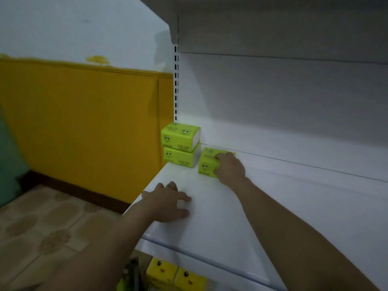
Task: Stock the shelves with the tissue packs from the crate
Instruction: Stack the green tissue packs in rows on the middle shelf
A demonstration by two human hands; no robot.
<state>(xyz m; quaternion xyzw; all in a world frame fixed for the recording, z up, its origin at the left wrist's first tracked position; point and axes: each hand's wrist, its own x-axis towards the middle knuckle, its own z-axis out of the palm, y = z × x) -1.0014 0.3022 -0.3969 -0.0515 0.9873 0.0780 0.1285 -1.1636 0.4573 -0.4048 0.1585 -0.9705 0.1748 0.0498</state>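
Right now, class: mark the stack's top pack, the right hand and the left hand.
top pack (178, 136), head view, green wrapper
right hand (230, 169), head view, its back
left hand (168, 201), head view, its back

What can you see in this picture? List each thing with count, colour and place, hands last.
shelf: 1, white, centre
stacked tissue packs: 2, lime green, shelf's back left corner
single tissue pack: 1, lime green, on the shelf right of the stack
yellow packs: 2, yellow, side by side below the shelf
slotted upright: 1, white, above the stack
wall panel: 1, yellow, left
floor: tiled, brownish, lower left
left hand: 1, at the shelf's front left, fingers spread, holding nothing
right hand: 1, grips the single tissue pack
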